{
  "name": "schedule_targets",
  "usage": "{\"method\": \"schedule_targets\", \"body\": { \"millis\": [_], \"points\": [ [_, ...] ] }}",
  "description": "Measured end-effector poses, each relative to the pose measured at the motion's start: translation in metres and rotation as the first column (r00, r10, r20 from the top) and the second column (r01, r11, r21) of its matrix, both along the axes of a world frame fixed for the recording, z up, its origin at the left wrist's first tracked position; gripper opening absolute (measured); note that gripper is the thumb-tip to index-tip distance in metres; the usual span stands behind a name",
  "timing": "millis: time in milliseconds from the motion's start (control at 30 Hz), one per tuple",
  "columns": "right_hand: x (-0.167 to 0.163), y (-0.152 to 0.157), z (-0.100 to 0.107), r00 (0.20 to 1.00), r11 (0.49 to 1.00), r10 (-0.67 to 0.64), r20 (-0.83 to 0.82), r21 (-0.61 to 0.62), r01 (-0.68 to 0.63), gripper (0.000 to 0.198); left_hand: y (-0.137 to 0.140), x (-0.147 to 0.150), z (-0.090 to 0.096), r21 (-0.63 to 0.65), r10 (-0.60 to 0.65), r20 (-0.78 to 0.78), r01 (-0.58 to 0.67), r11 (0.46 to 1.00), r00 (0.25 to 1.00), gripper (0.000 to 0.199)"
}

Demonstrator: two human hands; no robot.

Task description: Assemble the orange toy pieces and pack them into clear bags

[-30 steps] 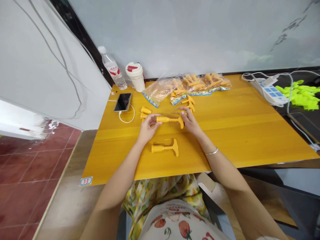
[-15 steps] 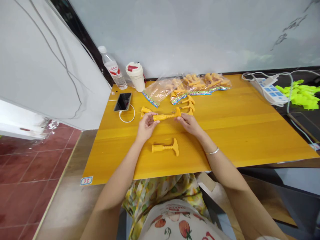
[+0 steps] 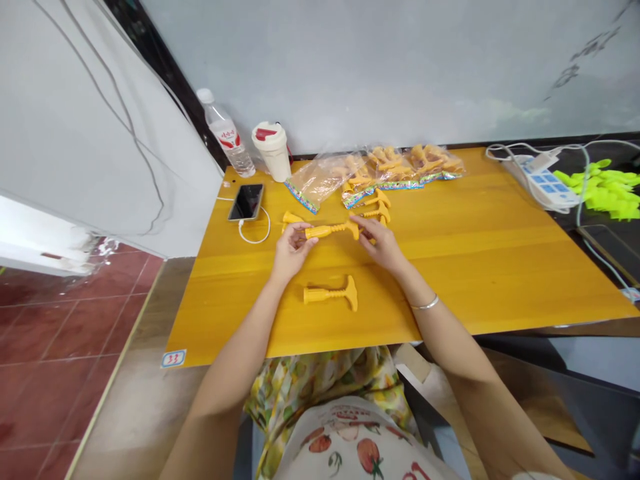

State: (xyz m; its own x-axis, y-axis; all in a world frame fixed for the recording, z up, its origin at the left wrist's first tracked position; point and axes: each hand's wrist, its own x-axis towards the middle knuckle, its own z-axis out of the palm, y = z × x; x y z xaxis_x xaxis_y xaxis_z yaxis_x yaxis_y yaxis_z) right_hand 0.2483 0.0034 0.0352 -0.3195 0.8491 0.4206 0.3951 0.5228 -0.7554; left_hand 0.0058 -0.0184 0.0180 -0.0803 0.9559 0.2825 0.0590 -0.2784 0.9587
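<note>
Above the table, my left hand [image 3: 293, 251] is closed around the sleeve end of a yellow T-handled corkscrew [image 3: 325, 231], holding it level. The fingers of my right hand [image 3: 377, 243] are at its T-handle, with the index finger over the top and the thumb below. A second yellow corkscrew with its sleeve [image 3: 330, 294] lies nearer the table's front edge. Beyond my right hand lie several T-handle pieces [image 3: 381, 200], partly hidden. Behind my left hand, a loose yellow sleeve [image 3: 291, 218] shows in part.
Clear plastic bags of yellow pieces [image 3: 387, 163] line the back of the table [image 3: 480, 267]. A phone on a white cable [image 3: 246, 202], a white cup [image 3: 273, 152] and a water bottle [image 3: 227, 137] stand left. A power strip [image 3: 547, 185] and bright green pieces [image 3: 607, 190] lie right.
My right hand's fingers have spread and shifted on the handle, which appears turned. My left hand keeps its hold on the sleeve end.
</note>
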Motion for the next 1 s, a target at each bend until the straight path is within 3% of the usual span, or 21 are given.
{"method": "schedule_targets", "body": {
  "millis": [100, 233, 333, 433, 533, 633, 800, 1000],
  "points": [
    [0.003, 0.002, -0.002, 0.993, 0.995, -0.023, 0.112, 0.098, 0.012, 0.036, -0.002, 0.001, 0.001, -0.005, -0.022, -0.038, 0.022, 1.000, 0.999, 0.046],
    [0.007, 0.004, -0.001, 0.990, 0.998, 0.000, 0.139, 0.056, -0.007, 0.036, -0.005, -0.004, 0.005, -0.043, -0.054, -0.109, 0.050, 0.998, 0.993, 0.044],
    [0.011, 0.003, 0.003, 0.974, 0.983, 0.157, 0.162, -0.125, -0.137, 0.041, -0.013, -0.015, 0.009, -0.103, -0.130, -0.201, 0.111, 0.988, 0.971, 0.040],
    [0.012, 0.000, 0.007, 0.927, 0.874, 0.359, 0.109, -0.388, -0.293, 0.056, -0.025, -0.028, 0.009, -0.149, -0.171, -0.318, 0.129, 0.980, 0.932, 0.034],
    [0.009, -0.004, 0.008, 0.913, 0.795, 0.405, 0.035, -0.508, -0.333, 0.057, -0.038, -0.034, 0.006, -0.145, -0.188, -0.387, 0.142, 0.979, 0.903, 0.030],
    [0.006, -0.006, 0.006, 0.919, 0.787, 0.393, 0.026, -0.526, -0.322, 0.051, -0.045, -0.034, 0.002, -0.120, -0.213, -0.425, 0.178, 0.977, 0.880, 0.027],
    [0.006, -0.005, 0.002, 0.890, 0.825, 0.432, 0.147, -0.462, -0.324, 0.040, -0.047, -0.030, -0.002, -0.120, -0.238, -0.574, 0.208, 0.971, 0.784, 0.024],
    [0.006, -0.009, 0.010, 0.824, 0.791, 0.513, 0.242, -0.507, -0.343, 0.033, -0.048, -0.030, 0.007, -0.150, -0.282, -0.598, 0.241, 0.959, 0.750, 0.021]
  ]
}}
